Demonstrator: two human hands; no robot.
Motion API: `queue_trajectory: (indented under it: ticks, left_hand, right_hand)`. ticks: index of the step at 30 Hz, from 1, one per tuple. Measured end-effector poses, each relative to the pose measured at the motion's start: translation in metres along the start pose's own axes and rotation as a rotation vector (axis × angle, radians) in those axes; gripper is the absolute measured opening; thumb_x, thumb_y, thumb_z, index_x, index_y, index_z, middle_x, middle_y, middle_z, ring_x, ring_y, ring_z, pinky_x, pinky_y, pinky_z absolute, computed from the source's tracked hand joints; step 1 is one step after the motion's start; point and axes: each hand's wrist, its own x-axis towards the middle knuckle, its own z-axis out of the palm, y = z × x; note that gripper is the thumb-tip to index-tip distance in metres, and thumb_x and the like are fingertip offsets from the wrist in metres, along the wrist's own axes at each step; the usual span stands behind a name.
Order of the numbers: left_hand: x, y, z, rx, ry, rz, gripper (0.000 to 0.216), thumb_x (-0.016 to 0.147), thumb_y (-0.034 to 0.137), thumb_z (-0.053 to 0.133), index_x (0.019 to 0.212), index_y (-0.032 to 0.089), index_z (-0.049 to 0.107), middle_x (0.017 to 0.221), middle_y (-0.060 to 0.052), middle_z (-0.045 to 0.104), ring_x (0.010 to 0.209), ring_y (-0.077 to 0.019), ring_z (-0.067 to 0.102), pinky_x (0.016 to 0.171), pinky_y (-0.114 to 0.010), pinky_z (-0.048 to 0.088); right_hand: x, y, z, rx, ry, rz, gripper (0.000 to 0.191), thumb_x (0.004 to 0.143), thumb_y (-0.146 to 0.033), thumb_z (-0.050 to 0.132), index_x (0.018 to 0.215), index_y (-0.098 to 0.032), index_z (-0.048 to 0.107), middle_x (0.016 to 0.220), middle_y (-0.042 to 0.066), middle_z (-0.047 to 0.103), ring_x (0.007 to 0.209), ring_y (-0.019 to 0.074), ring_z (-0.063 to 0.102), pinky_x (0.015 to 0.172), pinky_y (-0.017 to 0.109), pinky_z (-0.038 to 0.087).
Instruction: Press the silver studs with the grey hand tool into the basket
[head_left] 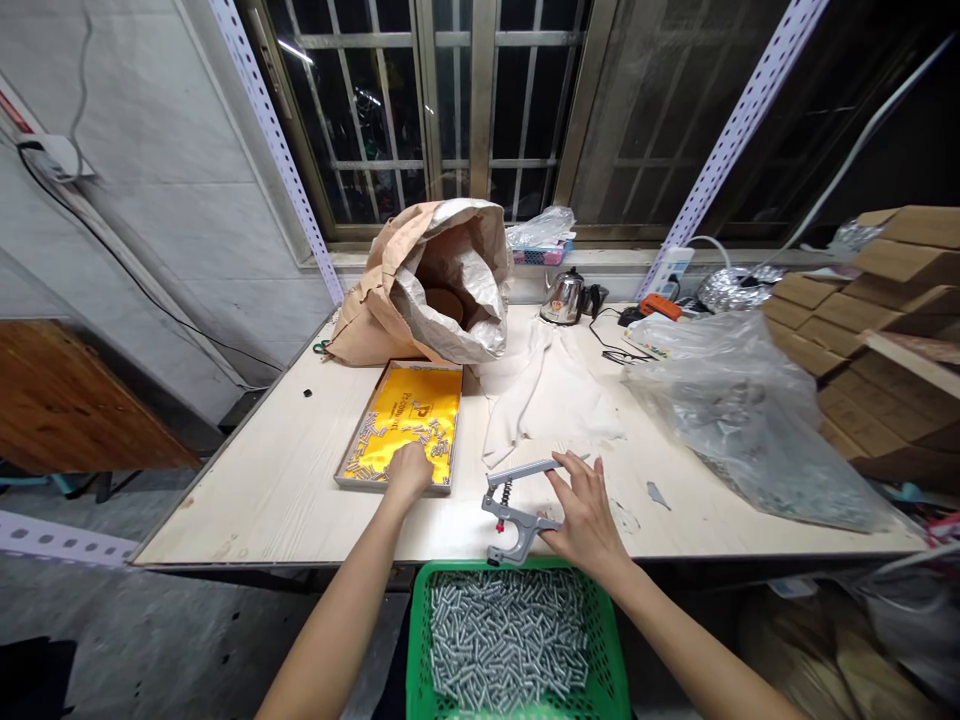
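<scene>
My left hand point(409, 470) reaches into a shallow yellow-lined tray point(442, 385) that holds several small metal pieces; its fingers are curled down among them, and what they pinch is hidden. My right hand point(585, 515) grips a grey hand press tool point(517, 500) that lies at the table's front edge, fingers round its handles. A green plastic basket point(607, 640) full of small silvery metal parts sits just below the table edge between my arms.
A torn brown paper sack point(420, 280) stands behind the tray. White cloth point(540, 395), a kettle point(564, 296), a big clear plastic bag point(750, 410) and stacked cardboard point(885, 330) fill the right. The wooden table point(262, 480) ends at left.
</scene>
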Motion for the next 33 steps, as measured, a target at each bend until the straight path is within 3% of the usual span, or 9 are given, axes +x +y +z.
queue_trajectory:
  ticks: [4,6,9,13,18,21,25,28,33]
  left_hand:
    - [-0.001,-0.011,-0.009,0.008,0.017,0.048,0.019,0.074,0.013,0.050,0.085,0.011,0.064,0.097,-0.020,0.065,0.094,-0.0290,0.059,0.072,-0.032,0.040]
    - [-0.002,-0.015,-0.014,-0.009,-0.013,0.124,0.018,0.073,0.014,0.052,0.085,0.013,0.065,0.099,-0.016,0.065,0.095,-0.0257,0.058,0.074,-0.029,0.040]
    - [-0.003,-0.016,-0.015,-0.042,-0.131,0.228,0.006,0.065,0.014,0.060,0.067,0.017,0.064,0.083,-0.008,0.067,0.081,-0.0206,0.060,0.067,-0.025,0.040]
    - [0.002,-0.010,-0.011,-0.068,-0.207,0.243,0.012,0.056,0.007,0.061,0.052,0.018,0.059,0.066,-0.006,0.065,0.067,-0.0196,0.059,0.059,-0.025,0.038]
    - [0.008,-0.004,-0.015,-0.137,-0.177,0.240,0.017,0.052,0.005,0.061,0.046,0.018,0.052,0.056,-0.005,0.059,0.063,-0.0198,0.057,0.058,-0.026,0.038]
    - [0.000,-0.007,-0.019,-0.211,-0.083,0.246,0.006,0.066,0.013,0.056,0.061,0.017,0.059,0.067,-0.006,0.061,0.069,-0.0188,0.057,0.062,-0.027,0.040]
    - [-0.029,-0.004,-0.013,-0.724,-0.057,0.162,0.023,0.075,0.029,0.053,0.089,0.013,0.062,0.067,-0.002,0.059,0.059,-0.0134,0.054,0.058,-0.025,0.042]
    - [-0.057,0.008,-0.002,-1.150,-0.205,0.056,0.032,0.064,0.038,0.067,0.083,0.012,0.063,0.062,0.000,0.059,0.054,-0.0104,0.051,0.054,-0.023,0.040]
    - [-0.084,0.023,0.014,-1.413,-0.336,-0.071,0.041,0.053,0.041,0.078,0.075,0.011,0.062,0.065,-0.002,0.063,0.054,-0.0081,0.052,0.053,-0.020,0.037]
  right_hand:
    - [-0.003,0.004,0.001,-0.007,-0.012,0.017,0.052,0.069,-0.025,0.055,0.119,-0.013,0.047,0.129,0.017,0.041,0.125,0.0337,0.031,0.105,0.063,0.016]
    - [-0.003,0.005,0.002,-0.007,-0.020,0.021,0.053,0.068,-0.025,0.056,0.118,-0.013,0.047,0.130,0.017,0.041,0.125,0.0335,0.031,0.105,0.063,0.015]
    - [0.000,0.003,0.005,-0.002,-0.029,0.026,0.054,0.067,-0.025,0.057,0.119,-0.012,0.047,0.130,0.017,0.040,0.126,0.0331,0.031,0.106,0.062,0.014]
    - [0.007,-0.002,0.008,0.008,-0.009,0.021,0.052,0.069,-0.024,0.056,0.118,-0.013,0.047,0.129,0.017,0.041,0.126,0.0329,0.031,0.106,0.062,0.014]
    - [0.013,-0.001,0.007,-0.017,0.024,0.028,0.053,0.069,-0.027,0.057,0.120,-0.013,0.047,0.130,0.017,0.041,0.126,0.0335,0.030,0.106,0.062,0.015]
    - [0.017,0.003,0.005,-0.035,0.047,0.051,0.053,0.071,-0.030,0.057,0.121,-0.014,0.046,0.130,0.017,0.041,0.126,0.0337,0.031,0.106,0.062,0.015]
    - [0.026,0.005,0.006,-0.039,0.055,0.079,0.057,0.071,-0.035,0.060,0.121,-0.013,0.046,0.129,0.018,0.041,0.126,0.0347,0.031,0.106,0.061,0.014]
    - [0.035,0.001,0.009,-0.027,0.040,0.079,0.057,0.070,-0.034,0.060,0.121,-0.013,0.046,0.130,0.018,0.040,0.127,0.0342,0.029,0.107,0.061,0.012]
    - [0.040,-0.011,0.012,-0.008,0.003,0.031,0.060,0.067,-0.030,0.058,0.122,-0.012,0.043,0.136,0.018,0.036,0.132,0.0333,0.022,0.107,0.062,0.005]
